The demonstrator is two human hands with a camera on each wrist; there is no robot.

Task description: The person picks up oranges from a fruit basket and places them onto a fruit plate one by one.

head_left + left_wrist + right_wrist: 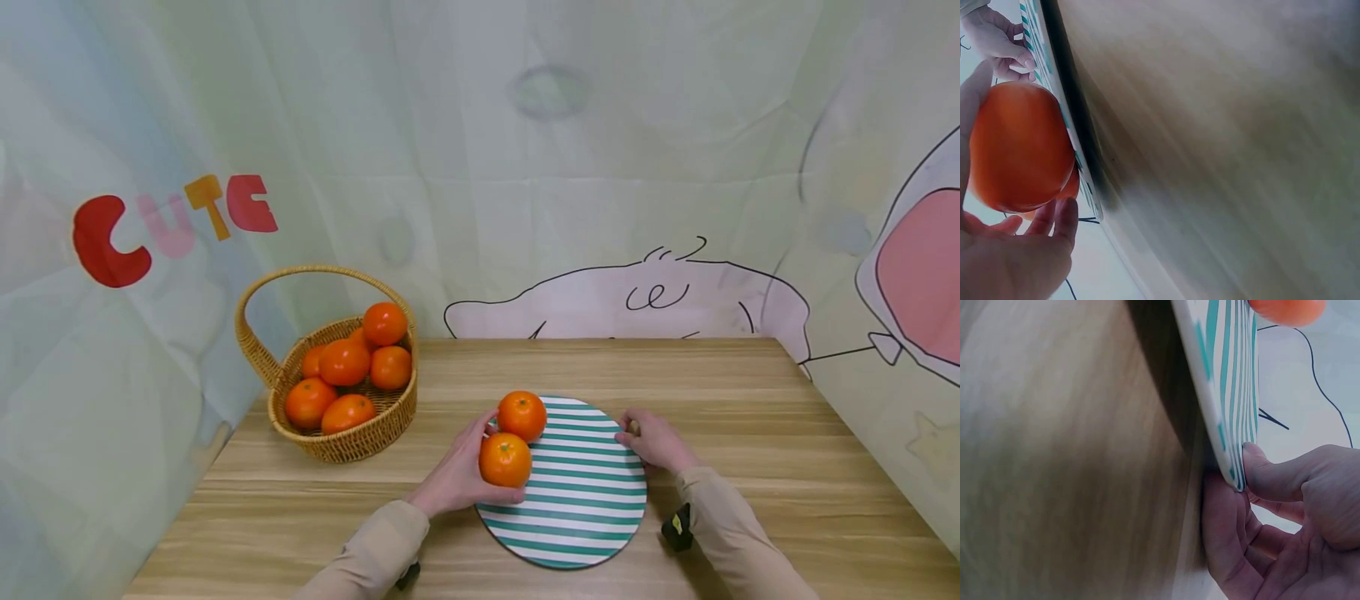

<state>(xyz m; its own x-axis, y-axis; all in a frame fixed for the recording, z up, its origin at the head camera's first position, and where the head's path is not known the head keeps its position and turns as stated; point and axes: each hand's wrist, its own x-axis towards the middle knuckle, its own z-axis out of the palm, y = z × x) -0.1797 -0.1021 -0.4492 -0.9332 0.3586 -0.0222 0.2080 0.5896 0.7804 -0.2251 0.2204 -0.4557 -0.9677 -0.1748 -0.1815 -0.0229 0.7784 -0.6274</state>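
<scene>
My left hand [462, 471] holds an orange [505, 460] at the left part of a round board with green and white stripes [577, 492]. In the left wrist view, the thumb and fingers curve round this orange [1022, 147], close over the board's surface. A second orange [522, 417] sits just behind it, beside the fingertips. My right hand [658, 440] grips the board's right rim. The right wrist view shows its thumb [1272, 475] on the striped top and the fingers tucked under the edge, with the rim slightly off the table.
A wicker basket [390, 429] with a tall handle stands at the back left, with several oranges [345, 362] inside. All this rests on a wooden table [750, 400]. Printed curtains [487, 167] hang along the back and sides.
</scene>
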